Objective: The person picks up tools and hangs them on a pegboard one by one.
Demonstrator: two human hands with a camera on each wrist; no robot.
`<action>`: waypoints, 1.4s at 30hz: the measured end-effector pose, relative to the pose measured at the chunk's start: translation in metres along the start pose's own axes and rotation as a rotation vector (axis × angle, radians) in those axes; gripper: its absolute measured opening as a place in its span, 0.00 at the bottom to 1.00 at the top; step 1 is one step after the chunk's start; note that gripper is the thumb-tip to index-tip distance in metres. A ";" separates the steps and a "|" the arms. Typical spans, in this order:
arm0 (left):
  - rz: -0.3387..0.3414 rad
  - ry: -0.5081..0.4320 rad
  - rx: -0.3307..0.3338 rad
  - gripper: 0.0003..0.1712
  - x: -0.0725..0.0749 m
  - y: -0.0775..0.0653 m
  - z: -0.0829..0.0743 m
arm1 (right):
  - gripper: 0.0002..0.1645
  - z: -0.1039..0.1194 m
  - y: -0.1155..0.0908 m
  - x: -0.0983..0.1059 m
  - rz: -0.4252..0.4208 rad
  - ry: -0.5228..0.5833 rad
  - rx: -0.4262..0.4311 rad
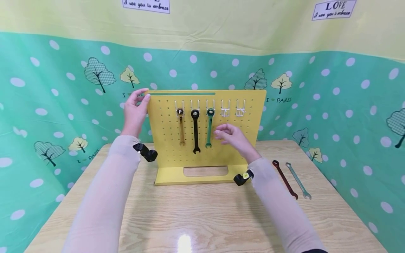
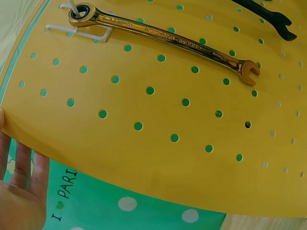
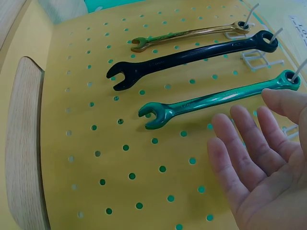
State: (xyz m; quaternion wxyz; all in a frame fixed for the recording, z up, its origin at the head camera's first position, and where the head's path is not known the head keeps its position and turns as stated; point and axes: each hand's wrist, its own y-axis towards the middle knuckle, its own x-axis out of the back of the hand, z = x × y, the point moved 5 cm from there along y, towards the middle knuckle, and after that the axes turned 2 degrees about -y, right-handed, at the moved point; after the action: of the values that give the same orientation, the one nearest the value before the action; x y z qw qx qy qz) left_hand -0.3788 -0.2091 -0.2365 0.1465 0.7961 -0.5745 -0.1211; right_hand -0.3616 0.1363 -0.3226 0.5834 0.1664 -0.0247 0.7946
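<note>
A yellow pegboard (image 1: pixel 234 154) stands upright, and my left hand (image 1: pixel 136 112) pinches its upper left edge, thumb in front and fingers behind. From white hooks hang three combination wrenches by their ring ends: a gold wrench (image 2: pixel 168 38), a black wrench (image 1: pixel 195 133) and a green wrench (image 3: pixel 216 98). Just right of the green one is my right hand (image 1: pixel 232 138), its fingers relaxed, slightly bent and holding nothing. In the right wrist view the thumb overlaps the green wrench near its ring end. Two white hooks (image 1: pixel 225 111) farther right carry no wrench.
On the wooden table (image 1: pixel 190 214), right of the pegboard, lie a dark red wrench (image 1: pixel 284 179) and a pale green wrench (image 1: pixel 298 180) side by side. A patterned green and yellow curtain (image 1: pixel 202 66) surrounds the table at the back and sides.
</note>
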 end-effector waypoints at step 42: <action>0.009 -0.008 0.001 0.20 -0.001 -0.001 0.001 | 0.30 -0.075 -0.065 0.080 -0.010 -0.206 -0.144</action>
State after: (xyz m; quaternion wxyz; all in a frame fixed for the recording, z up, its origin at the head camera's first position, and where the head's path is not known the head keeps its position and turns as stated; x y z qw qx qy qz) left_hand -0.3787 -0.2082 -0.2377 0.1444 0.7930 -0.5789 -0.1233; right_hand -0.3394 0.2478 -0.3800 0.5923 0.2047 -0.1407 0.7665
